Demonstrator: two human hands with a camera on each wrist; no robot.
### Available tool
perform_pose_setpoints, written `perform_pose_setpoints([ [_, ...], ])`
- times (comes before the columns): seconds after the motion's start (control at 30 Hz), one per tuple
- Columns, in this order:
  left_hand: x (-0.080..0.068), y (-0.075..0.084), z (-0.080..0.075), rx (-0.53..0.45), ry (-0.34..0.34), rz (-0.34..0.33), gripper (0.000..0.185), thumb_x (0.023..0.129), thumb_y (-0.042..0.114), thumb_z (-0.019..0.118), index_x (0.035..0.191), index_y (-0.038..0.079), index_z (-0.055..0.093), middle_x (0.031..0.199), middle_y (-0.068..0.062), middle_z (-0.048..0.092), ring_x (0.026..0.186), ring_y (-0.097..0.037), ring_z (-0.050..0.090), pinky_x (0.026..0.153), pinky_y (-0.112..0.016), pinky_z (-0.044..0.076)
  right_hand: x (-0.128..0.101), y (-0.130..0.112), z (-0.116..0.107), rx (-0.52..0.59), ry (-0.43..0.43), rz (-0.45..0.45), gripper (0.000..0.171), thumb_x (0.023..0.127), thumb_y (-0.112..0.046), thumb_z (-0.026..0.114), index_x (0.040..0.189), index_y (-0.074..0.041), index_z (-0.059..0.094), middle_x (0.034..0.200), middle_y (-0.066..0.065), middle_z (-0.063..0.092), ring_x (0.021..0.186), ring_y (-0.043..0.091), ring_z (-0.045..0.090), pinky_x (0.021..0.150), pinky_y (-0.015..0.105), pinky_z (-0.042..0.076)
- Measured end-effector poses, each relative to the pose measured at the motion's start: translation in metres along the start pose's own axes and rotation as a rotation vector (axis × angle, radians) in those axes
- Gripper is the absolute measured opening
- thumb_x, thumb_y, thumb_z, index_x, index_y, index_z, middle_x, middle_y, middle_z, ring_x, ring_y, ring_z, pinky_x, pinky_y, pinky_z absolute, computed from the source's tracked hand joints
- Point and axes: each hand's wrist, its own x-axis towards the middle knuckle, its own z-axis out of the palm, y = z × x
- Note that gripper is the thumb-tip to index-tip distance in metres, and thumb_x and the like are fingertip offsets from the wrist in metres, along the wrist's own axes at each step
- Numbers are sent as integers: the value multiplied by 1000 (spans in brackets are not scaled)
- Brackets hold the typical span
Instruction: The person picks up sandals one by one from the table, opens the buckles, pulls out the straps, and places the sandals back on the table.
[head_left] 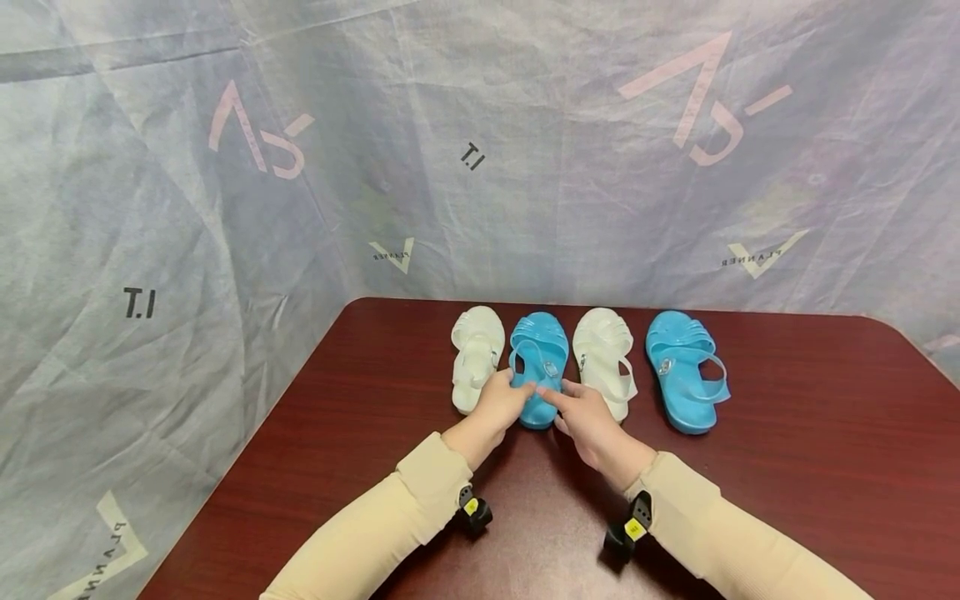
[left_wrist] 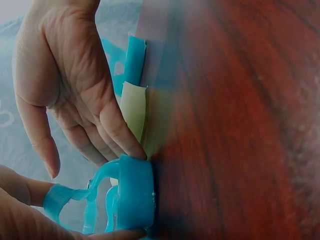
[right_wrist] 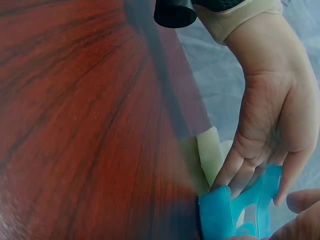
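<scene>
Four small jelly sandals stand in a row on the dark red table (head_left: 787,433). Both hands meet at the heel of the second one, a blue sandal (head_left: 538,358). My left hand (head_left: 501,402) lays fairly straight fingers against its left side. My right hand (head_left: 583,417) does the same from the right, its thumb free. In the left wrist view the right hand (left_wrist: 75,100) touches the blue sandal (left_wrist: 132,195); my left hand (left_wrist: 20,200) shows at the bottom edge. In the right wrist view the left hand (right_wrist: 270,125) rests on the blue sandal (right_wrist: 220,215), and the right hand (right_wrist: 305,200) barely shows.
A white sandal (head_left: 476,357) lies left of the held one. Another white sandal (head_left: 604,358) and a second blue sandal (head_left: 684,371) lie to its right. A grey printed sheet (head_left: 480,167) hangs behind and to the left of the table.
</scene>
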Motion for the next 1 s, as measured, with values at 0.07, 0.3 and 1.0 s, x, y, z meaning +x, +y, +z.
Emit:
perform_pose_setpoints([
  [0.07,-1,0,0,-2,0,-5,59,100,18,53,147,-9,30,154,-24,29,144,-35,26,115,-48,30,-1,0,0,-3,-5,0,73,101,-19,51,150,12,6,158,30,7,146,41,14,116,52,22],
  [0.3,-4,-2,-1,-20,-8,-19,59,100,18,54,147,-9,30,155,-24,28,145,-36,25,115,-49,29,-8,1,0,-21,-14,2,72,101,-18,50,150,13,6,158,31,7,146,42,15,115,52,24],
  [1.0,-23,-10,-3,-7,-9,13,60,99,18,55,147,-9,30,154,-24,30,144,-36,25,116,-49,28,-26,4,5,-9,-33,-7,70,99,-13,49,149,15,8,157,32,8,145,42,18,115,53,24],
])
